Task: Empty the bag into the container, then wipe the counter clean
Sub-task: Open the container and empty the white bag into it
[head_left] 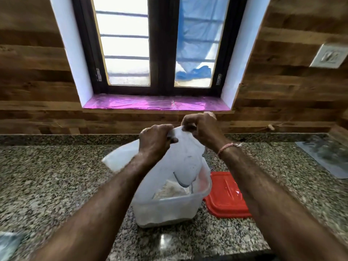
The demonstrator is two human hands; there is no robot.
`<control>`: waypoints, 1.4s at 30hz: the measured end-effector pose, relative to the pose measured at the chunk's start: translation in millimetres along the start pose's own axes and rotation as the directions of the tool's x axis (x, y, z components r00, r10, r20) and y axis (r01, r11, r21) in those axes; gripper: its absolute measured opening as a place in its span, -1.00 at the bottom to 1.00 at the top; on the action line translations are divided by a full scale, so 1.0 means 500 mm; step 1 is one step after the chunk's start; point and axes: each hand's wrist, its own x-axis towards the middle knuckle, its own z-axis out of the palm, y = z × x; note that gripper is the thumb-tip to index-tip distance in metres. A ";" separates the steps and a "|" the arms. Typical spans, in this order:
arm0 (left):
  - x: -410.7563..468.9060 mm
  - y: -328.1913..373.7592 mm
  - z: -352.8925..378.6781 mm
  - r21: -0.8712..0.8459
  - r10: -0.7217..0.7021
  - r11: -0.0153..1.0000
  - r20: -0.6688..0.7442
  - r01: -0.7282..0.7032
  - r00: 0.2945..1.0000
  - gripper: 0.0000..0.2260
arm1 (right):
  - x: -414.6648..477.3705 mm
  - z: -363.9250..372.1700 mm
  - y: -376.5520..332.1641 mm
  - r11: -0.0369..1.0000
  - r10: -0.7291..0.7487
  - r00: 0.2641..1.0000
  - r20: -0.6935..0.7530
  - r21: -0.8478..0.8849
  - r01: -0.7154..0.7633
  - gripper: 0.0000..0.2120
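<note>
A clear plastic bag [185, 159] hangs upended over a translucent plastic container [165, 210] on the speckled granite counter [56, 185]. My left hand [156, 142] and my right hand [201, 129] both pinch the bag's raised end, close together above the container. The bag's lower end dips inside the container. A pale heap of grain-like contents [171, 191] lies inside the container below the bag. Blur hides the bag's left side.
A red lid [227, 194] lies flat on the counter just right of the container. A grey cloth [7, 243] shows at the lower left edge. A metallic sheet [327, 155] sits at the far right. A window with a pink-lined sill [156, 104] is behind.
</note>
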 end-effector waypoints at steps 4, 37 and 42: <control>0.006 -0.037 0.009 -0.133 -0.178 0.976 -0.025 0.173 0.984 -0.80 | -0.015 -0.003 0.059 0.951 0.269 0.934 -0.236 0.219 -0.219 -0.46; 0.034 -0.129 0.012 -0.447 -0.257 0.849 0.112 0.280 0.960 -0.70 | -0.112 0.167 0.165 0.468 0.184 0.844 0.504 0.710 -0.526 -0.60; 0.039 -0.138 0.002 0.030 -0.088 0.995 -0.093 0.091 0.992 -0.68 | -0.077 0.155 0.173 0.608 0.346 0.906 0.243 0.677 -0.414 -0.82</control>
